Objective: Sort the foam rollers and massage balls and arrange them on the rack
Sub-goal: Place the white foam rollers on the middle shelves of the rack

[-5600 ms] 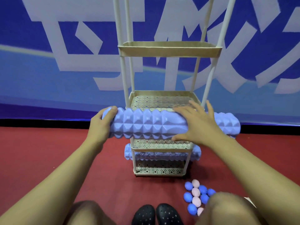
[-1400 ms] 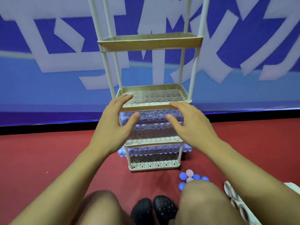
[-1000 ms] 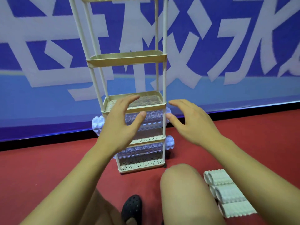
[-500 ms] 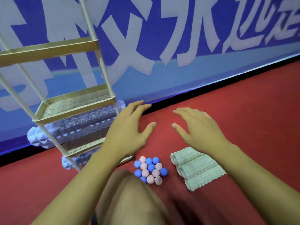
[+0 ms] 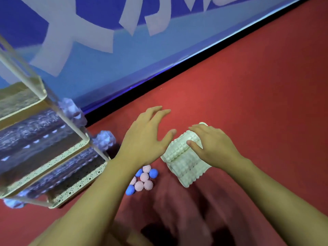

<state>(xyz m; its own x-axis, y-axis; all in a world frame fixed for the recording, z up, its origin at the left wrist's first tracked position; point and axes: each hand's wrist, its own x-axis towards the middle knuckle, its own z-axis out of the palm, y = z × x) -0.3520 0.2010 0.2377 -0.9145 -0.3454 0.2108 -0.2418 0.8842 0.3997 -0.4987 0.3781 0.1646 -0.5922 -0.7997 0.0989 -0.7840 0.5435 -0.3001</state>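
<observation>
Right hand (image 5: 212, 145) now on white rollers (image 5: 184, 162), wall lettering prob. unreadable

I see red floor (image 5: 248, 103) filling most of my view. Along its far edge runs a black baseboard strip (image 5: 195, 65), and above that a blue banner (image 5: 106, 59) carries large pale lettering (image 5: 58, 41).

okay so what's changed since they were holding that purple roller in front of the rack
The purple foam roller was let go and now lies on the rack. Both hands have swung right toward the floor: the right hand reaches onto the white rollers, the left hand hovers beside them, holding nothing. The massage balls stay on the floor.
</observation>
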